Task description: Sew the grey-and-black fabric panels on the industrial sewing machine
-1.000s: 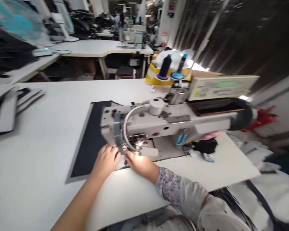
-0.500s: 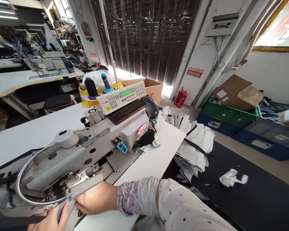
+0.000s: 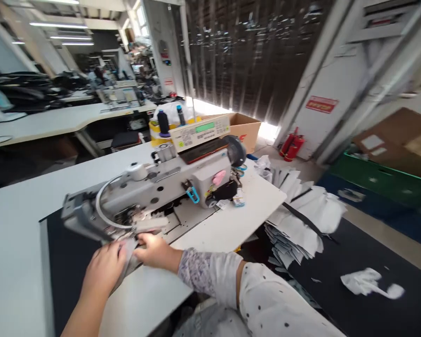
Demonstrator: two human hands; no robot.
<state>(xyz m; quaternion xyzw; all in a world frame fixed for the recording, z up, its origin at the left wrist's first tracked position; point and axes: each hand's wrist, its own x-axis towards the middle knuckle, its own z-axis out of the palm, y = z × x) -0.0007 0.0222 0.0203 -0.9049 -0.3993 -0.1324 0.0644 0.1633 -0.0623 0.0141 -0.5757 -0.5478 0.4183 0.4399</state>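
The sewing machine [image 3: 171, 182] stands on a white table, its needle end toward my hands. My left hand [image 3: 105, 264] is closed on a light grey piece of fabric [image 3: 128, 252] just in front of the needle area. At the other edge of the fabric, my right hand [image 3: 156, 250] pinches with thumb and fingers, close under the presser parts. The needle and the fabric's far end are hidden and blurred. Black fabric [image 3: 66, 262] spreads over the table beside and behind my left hand.
Blue-handled thread snips [image 3: 192, 193] hang on the machine's body. A control panel [image 3: 199, 133] tops it, with a black thread cone [image 3: 163, 122] behind. Stacked white pieces [image 3: 298, 210] lie right of the table [image 3: 256, 192]. Fire extinguishers [image 3: 292, 145] stand by the wall.
The view has swung left and up, so the machine appears further off and more of the black fabric shows. Both hands stay at the needle end, and the left hand now shows more fully.
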